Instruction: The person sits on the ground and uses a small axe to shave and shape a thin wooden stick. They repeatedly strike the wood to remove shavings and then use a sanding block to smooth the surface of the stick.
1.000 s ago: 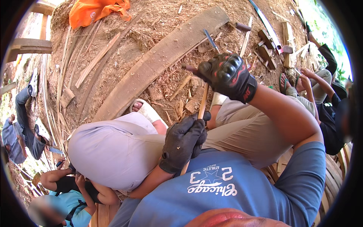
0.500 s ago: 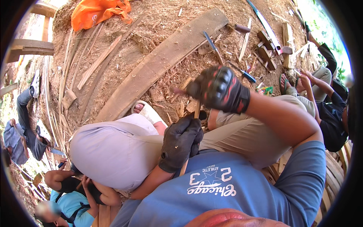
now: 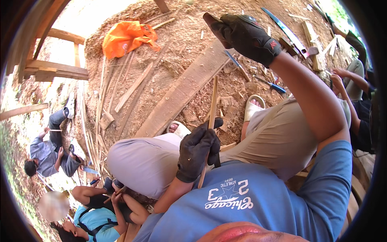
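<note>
Your right arm (image 3: 310, 88) reaches up from the lower right, elbow bent, putting your right hand (image 3: 250, 39) at the top of the frame; your left hand (image 3: 196, 154) sits at lower centre. The brown tool (image 3: 212, 23) is hard to make out, and your left hand hides part of the wooden stick (image 3: 213, 103). Your right hand looks curled round the tool; your left grips the stick, which slants up mid-frame.

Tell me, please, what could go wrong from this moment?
The wooden stick in the left hand has its lower end toward the blue shirt, so a slip might be painful. The blue-handled tool lies on the ground near an open sandal, so the bare toes could perhaps be hurt.
</note>
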Motion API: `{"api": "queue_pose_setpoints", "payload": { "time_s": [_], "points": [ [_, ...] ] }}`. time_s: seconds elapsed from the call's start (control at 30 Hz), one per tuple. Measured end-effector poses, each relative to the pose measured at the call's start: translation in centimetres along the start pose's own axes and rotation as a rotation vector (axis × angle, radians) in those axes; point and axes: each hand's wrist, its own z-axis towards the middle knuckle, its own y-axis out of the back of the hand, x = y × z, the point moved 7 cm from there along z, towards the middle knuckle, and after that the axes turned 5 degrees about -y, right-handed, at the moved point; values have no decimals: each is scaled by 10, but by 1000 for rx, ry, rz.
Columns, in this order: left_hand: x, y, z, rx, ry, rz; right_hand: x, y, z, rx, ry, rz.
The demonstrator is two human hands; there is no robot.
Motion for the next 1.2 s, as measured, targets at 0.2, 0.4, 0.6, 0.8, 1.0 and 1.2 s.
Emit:
{"api": "queue_pose_setpoints", "payload": {
  "time_s": [0.2, 0.4, 0.6, 0.8, 1.0, 1.2],
  "points": [
    [-64, 25, -5, 10, -175, 116, 59, 45, 21, -58, 212, 111],
    [-165, 38, 34, 101, -366, 306, 59, 72, 28, -178, 209, 280],
    [-162, 46, 75, 118, -428, 118, 41, 38, 27, -225, 302, 320],
    [-169, 37, 105, 223, -423, 109, 23, 6, 43, -46, 127, 434],
    [-174, 48, 122, 224, -388, 71, 29, -3, 59, 8, 8, 423],
    [-181, 55, 139, 192, -410, 167, 36, -13, 68, 131, -85, 574]
  ]
}}
